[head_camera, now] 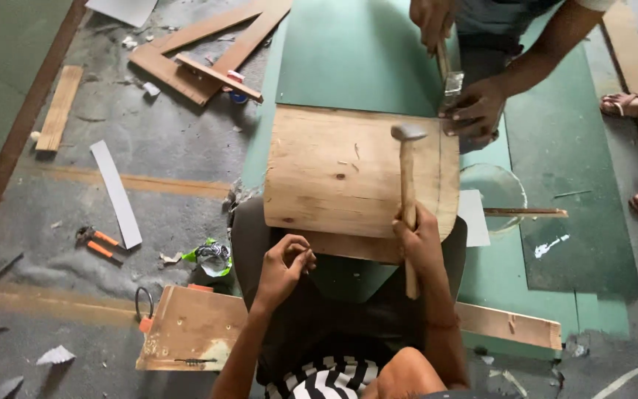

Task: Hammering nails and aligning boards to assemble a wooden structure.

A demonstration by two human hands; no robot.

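Item: hammer (407, 199), wooden handle, small metal head. Your right hand (419, 240) is gripping it closed around the handle, roughly mid-shaft, with the butt end sticking out below your fist and the head poised over the panel. Judged head-heavy and stiff; the bare wood handle is likely giving a dry, sure grip. Holding nearer the butt would probably be giving more swing, the present hold more control.

Item: curved plywood panel (348, 177), pale, bowed. It is resting across your lap, over the green sheet (356, 59) lying on the floor. It is looking thin and fairly light, springy rather than rigid, so it is likely bouncing under blows unless steadied; the edges look the natural places to take hold.

Item: your left hand (283, 266). It is hovering just off the panel's near edge, fingers curled in and pinched together; whether it is holding something small, you cannot tell from here.

Item: another person's hands (474, 111), working at the panel's far right corner, one pressing down there, the other gripping a slim tool whose kind is unclear.

Item: orange-handled pliers (97, 242), lying on the floor well to your left.
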